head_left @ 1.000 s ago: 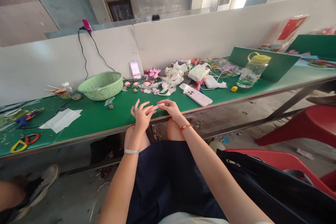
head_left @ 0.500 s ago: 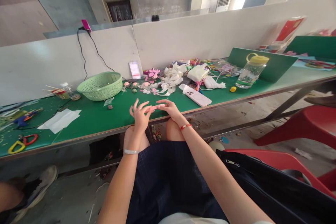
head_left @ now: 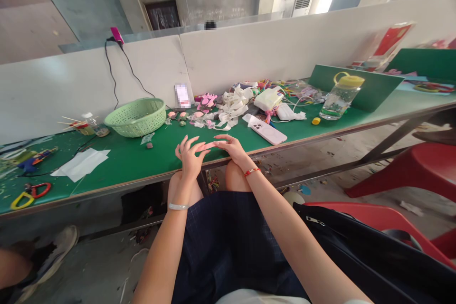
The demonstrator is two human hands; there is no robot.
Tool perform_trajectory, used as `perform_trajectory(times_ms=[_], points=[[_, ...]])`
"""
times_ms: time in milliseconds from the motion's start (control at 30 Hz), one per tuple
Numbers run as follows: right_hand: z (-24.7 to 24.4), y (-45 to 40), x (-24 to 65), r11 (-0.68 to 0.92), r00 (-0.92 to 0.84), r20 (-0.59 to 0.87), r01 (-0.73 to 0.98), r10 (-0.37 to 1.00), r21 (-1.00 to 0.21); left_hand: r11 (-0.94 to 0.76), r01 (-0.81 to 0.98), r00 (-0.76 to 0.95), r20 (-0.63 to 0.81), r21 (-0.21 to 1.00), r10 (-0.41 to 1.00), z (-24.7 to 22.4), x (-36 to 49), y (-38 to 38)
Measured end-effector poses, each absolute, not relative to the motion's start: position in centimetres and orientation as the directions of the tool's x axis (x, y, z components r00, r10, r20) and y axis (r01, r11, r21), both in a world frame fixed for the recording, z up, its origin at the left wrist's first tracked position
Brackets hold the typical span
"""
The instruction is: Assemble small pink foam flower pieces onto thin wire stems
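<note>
Just above the front edge of the green tabletop (head_left: 164,152), my two hands meet at the fingertips. Between them stretches a small pink strip (head_left: 209,146) that looks like soft clay; the fingers partly cover it. My left hand (head_left: 191,156) pinches one end between thumb and forefinger, its other fingers fanned out. The other end is pinched by my right hand (head_left: 231,148), palm turned down. Beyond them lie small pink and greenish lumps (head_left: 183,115) beside crumpled white strips (head_left: 233,104).
A green basket (head_left: 137,118) stands left, near white paper (head_left: 82,164) and scissors (head_left: 31,194). To the right are a pink phone (head_left: 269,132), a yellow-lidded bottle (head_left: 340,97) and a small yellow piece (head_left: 316,121). A propped phone (head_left: 183,95) leans against the partition.
My fingertips have shifted slightly apart, and more of the pink strip shows between them. Objects on the table stay where they were.
</note>
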State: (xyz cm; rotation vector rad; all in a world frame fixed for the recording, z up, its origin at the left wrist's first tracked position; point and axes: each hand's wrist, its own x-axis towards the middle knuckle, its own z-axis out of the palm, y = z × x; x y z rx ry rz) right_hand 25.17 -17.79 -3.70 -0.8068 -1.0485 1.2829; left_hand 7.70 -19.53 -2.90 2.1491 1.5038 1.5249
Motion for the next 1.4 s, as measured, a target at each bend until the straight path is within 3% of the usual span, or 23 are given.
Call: perform_trajectory(times_ms=[400, 1000, 1167, 1300, 1400], points=[[-3.8, -17.7, 25.3, 0.111, -0.002, 0.124, -0.428, 0.992, -0.897, -0.484, 0.739, 0.025, 0.699, 0.469, 0.715, -3.1, 7.6, -19.2], [-3.4, -18.0, 25.7, 0.084, 0.041, 0.073, -0.547, 0.996, -0.833, -0.580, 0.663, 0.046, 0.747, 0.474, 0.664, -3.6, 7.1, -18.2], [-3.4, -17.8, 26.1, 0.069, 0.065, 0.038, -0.584, 0.997, -0.809, -0.602, 0.511, 0.029, 0.687, 0.614, 0.726, -3.3, 7.1, -18.3], [-3.4, -17.9, 26.3, 0.072, 0.081, 0.029, -0.612, 0.996, -0.788, -0.450, 0.355, -0.038, 0.494, 0.820, 0.869, -2.8, 7.0, -18.9], [-3.4, -18.0, 26.3, 0.086, 0.085, 0.043, -0.607, 0.995, -0.790, -0.405, 0.302, -0.001, 0.425, 0.863, 0.905, -2.4, 7.0, -19.3]])
